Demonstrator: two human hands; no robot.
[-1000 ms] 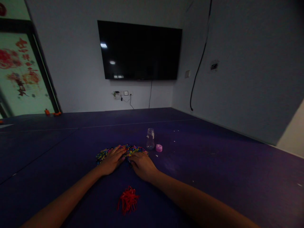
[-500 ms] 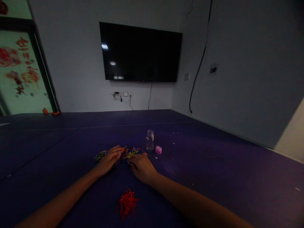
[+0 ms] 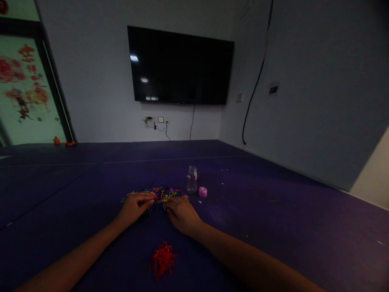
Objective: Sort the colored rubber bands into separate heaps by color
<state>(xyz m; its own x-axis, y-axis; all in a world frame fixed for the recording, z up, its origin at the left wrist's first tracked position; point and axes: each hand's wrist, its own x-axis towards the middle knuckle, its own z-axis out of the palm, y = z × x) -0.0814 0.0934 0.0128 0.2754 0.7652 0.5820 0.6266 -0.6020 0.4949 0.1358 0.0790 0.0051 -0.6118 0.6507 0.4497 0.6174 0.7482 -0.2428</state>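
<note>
A heap of thin multicoloured loops, like small rubber bands point(image 3: 164, 194), lies on the purple surface in front of me. My left hand point(image 3: 135, 206) reaches over its left part, thumb and fingers drawn together at the tips; a bit of red shows there, but what they pinch is too small to tell. At the heap's right edge, my right hand point(image 3: 181, 213) has its fingers curled down into the loops, and what is under them is hidden. Nearer to me, between my forearms, lies a separate bunch of red strands point(image 3: 163, 260).
A clear bottle point(image 3: 191, 180) without a cap stands upright behind my right hand. Beside it is a pink cap-like piece point(image 3: 203, 192). White scraps dot the purple surface point(image 3: 273, 227). Beyond are a wall-mounted television point(image 3: 182, 67) and a hanging black cable point(image 3: 257, 83).
My left hand has shifted slightly left, and its outstretched fingers have drawn together. My right hand, the bottle and the red bunch stay in place.
</note>
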